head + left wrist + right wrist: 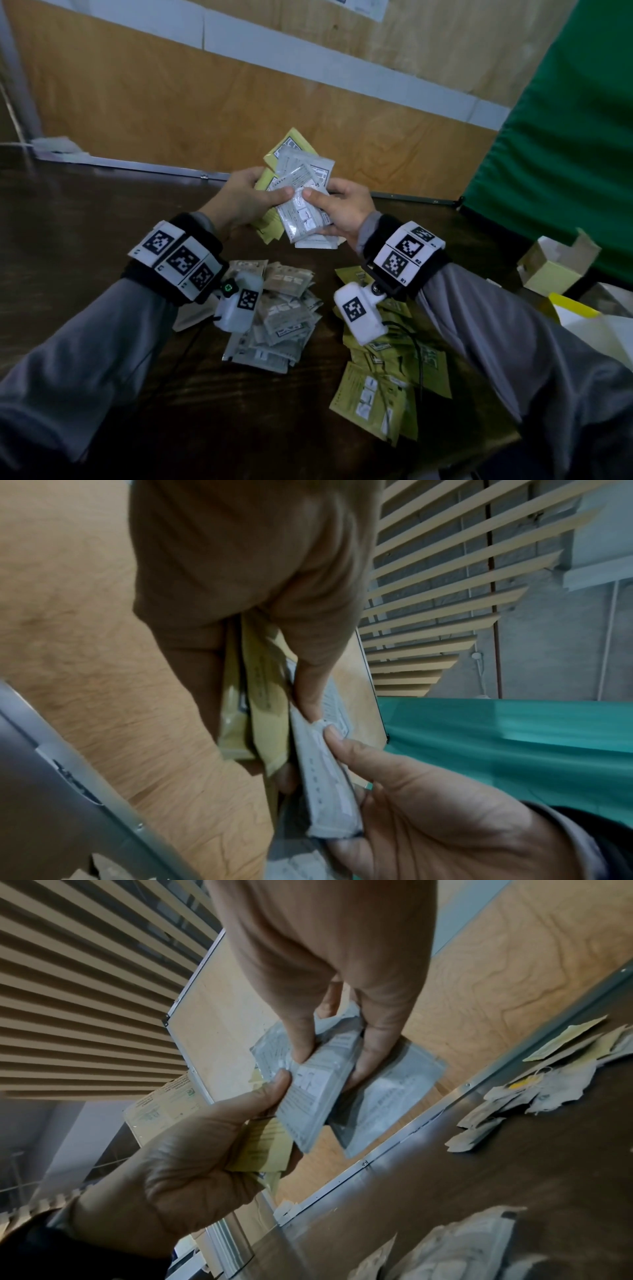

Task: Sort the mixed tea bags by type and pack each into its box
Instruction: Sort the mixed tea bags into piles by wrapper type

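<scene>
Both hands hold one mixed stack of sachets above the counter (102, 212). The left hand (239, 202) has its grip closed on the yellow sachets (270, 174); the right hand (342, 209) pinches the grey sachets (301, 205). Only the head view shows the sorted grey pile (281, 308), yellow pile (387, 383) and open box (555, 270); the right wrist view alone shows torn wrappers (534, 1096).

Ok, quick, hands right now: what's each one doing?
Left hand: grips the mixed stack of yellow and grey tea bags.
Right hand: pinches the grey tea bags at the front of that stack.
</scene>
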`<state>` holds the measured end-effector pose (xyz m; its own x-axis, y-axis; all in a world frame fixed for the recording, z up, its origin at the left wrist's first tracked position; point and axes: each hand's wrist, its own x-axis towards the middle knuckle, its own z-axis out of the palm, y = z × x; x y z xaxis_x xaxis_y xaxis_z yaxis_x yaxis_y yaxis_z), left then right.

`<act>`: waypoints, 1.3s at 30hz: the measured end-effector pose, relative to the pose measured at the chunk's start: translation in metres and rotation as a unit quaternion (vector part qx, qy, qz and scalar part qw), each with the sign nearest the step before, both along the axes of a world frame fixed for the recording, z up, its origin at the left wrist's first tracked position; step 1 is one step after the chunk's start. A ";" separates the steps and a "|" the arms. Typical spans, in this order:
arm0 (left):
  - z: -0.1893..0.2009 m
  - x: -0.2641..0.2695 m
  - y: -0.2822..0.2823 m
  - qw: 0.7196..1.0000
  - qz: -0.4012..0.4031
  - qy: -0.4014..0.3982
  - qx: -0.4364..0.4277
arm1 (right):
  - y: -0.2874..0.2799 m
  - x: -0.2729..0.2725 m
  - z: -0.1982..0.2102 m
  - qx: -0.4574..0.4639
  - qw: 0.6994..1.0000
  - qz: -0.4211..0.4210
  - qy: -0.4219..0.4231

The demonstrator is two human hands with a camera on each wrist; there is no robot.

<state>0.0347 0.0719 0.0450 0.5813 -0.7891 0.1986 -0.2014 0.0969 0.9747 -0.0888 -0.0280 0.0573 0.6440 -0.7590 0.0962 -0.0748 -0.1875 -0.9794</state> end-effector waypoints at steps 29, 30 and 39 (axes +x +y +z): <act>-0.014 -0.008 -0.012 0.981 0.103 -0.163 -0.016 | -0.020 -0.035 0.001 -0.051 0.998 -0.034 0.001; -0.014 -0.008 -0.011 0.979 0.107 -0.174 -0.015 | -0.020 -0.033 0.002 -0.052 0.997 -0.052 -0.004; -0.016 0.001 -0.007 0.986 0.077 -0.150 -0.006 | -0.029 -0.030 0.006 -0.041 0.997 -0.067 0.007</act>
<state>0.0355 0.0648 0.0291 0.6077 -0.6924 0.3888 -0.4933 0.0546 0.8682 -0.1189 -0.0566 0.0630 0.5389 -0.8285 0.1524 -0.1187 -0.2538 -0.9599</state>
